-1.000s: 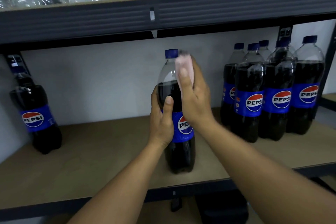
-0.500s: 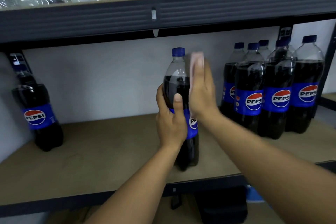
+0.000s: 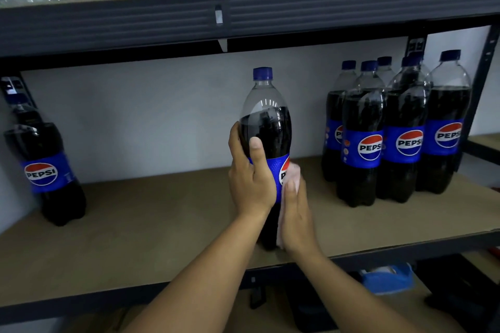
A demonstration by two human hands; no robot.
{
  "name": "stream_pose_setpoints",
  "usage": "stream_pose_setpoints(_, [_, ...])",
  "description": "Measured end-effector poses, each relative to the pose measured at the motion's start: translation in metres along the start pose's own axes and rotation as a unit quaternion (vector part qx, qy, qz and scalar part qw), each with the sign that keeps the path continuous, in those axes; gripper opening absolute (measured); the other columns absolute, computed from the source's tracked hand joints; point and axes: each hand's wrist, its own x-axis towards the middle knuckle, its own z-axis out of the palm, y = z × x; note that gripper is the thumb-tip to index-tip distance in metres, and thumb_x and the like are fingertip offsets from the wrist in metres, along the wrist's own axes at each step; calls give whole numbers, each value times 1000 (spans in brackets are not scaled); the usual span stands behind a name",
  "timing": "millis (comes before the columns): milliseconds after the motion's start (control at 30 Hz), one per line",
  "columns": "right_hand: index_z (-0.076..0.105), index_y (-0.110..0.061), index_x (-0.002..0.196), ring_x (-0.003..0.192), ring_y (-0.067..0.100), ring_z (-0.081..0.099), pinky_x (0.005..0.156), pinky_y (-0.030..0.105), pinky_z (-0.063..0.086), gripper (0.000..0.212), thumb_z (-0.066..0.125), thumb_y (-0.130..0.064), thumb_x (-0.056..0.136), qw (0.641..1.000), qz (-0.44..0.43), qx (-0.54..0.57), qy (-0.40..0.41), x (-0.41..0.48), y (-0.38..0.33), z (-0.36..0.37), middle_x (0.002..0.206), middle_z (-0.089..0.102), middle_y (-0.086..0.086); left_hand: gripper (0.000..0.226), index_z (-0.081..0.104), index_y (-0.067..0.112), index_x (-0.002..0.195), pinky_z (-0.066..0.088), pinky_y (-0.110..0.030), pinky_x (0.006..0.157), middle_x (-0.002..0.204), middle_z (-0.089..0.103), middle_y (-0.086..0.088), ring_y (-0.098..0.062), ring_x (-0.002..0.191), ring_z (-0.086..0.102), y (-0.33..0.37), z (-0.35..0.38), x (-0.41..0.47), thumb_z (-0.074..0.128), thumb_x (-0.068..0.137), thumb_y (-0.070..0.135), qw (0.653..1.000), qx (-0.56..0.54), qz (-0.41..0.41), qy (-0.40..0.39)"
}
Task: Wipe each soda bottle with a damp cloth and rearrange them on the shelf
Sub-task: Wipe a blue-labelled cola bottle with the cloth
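Item in work: centre Pepsi bottle point(image 3: 266, 127), upright on shelf point(image 3: 162, 211). Left hand point(image 3: 250, 178) wrapped round its middle. Right hand point(image 3: 296, 213), fingers flat, presses pink cloth point(image 3: 293, 173) to its label side. Lone Pepsi bottle point(image 3: 40, 159) well left of it: likely done. Cluster of Pepsi bottles point(image 3: 392, 130) right of it: likely pending.

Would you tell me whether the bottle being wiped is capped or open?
Capped: a blue cap sits on the neck of the bottle, which the left hand grips.
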Motion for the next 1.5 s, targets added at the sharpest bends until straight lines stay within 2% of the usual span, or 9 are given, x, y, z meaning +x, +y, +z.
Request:
stream_pose_setpoints(133, [36,-38,160,143,8,49,122,52,36,68,33,-75,103,999,33,15,6,-9,13,0,154,53,-14,76,28,40,160,50,-36,105,156,48,18,-9,134,55,0,2,-2,19,93,76,1000,-13,-1,-9])
stream_pose_setpoints(367, [39,-59,138,123,-10,57,100,22,43,40,33,-69,100,998,57,11,11,-13,7,-9,124,61,-41,80,26,59,150,57,-46,103,154,49,16,-15,133,59,-6,-6,1,52,80,90,994,-91,-21,-57])
stream_pose_setpoints(533, [36,-61,137,119,-13,57,96,20,43,33,30,-63,105,998,62,3,22,-16,4,-9,119,58,-47,89,36,44,152,57,-27,95,143,57,12,-9,125,63,-8,-15,15,70,76,74,982,-139,-3,-131])
stream_pose_setpoints(633, [34,-60,140,119,-10,58,97,23,47,36,31,-65,105,999,46,-7,23,-17,3,-8,121,58,-46,97,32,25,159,54,-21,92,145,57,8,-7,126,62,-14,-18,21,65,83,74,968,-181,2,-172])
stream_pose_setpoints(867, [33,-50,155,133,-4,53,109,28,45,60,36,-73,99,1000,-10,-16,22,-11,-4,-8,141,55,-34,93,33,28,155,48,-11,97,145,51,20,7,128,55,-10,-8,11,52,84,84,979,-158,29,-126])
stream_pose_setpoints(1000, [38,-54,144,115,-21,54,91,14,43,47,36,-70,99,998,-53,-36,17,26,-65,-3,126,59,-35,98,30,26,161,44,-8,100,139,49,42,11,131,51,-11,-6,7,47,85,86,986,-128,30,-101])
stream_pose_setpoints(1233, [42,-29,154,120,15,64,99,43,57,73,42,-72,95,971,-206,-116,29,97,-150,10,134,64,-3,84,28,38,157,52,-12,84,125,57,45,8,116,63,-13,-7,7,52,85,72,985,-130,-19,-114])
stream_pose_setpoints(1433, [28,-76,138,126,-5,56,106,33,50,48,30,-87,91,995,-80,-51,6,23,-66,-3,137,59,-22,95,26,29,162,41,-1,91,130,49,51,18,124,51,-12,-6,7,47,87,83,991,-91,28,-97])
stream_pose_setpoints(1500, [38,-63,140,130,-2,56,109,32,47,42,31,-76,101,997,-67,-43,-13,0,-40,-9,137,60,-22,85,27,32,161,38,1,92,129,45,56,23,124,47,-13,-4,7,47,89,73,991,-89,24,-92])
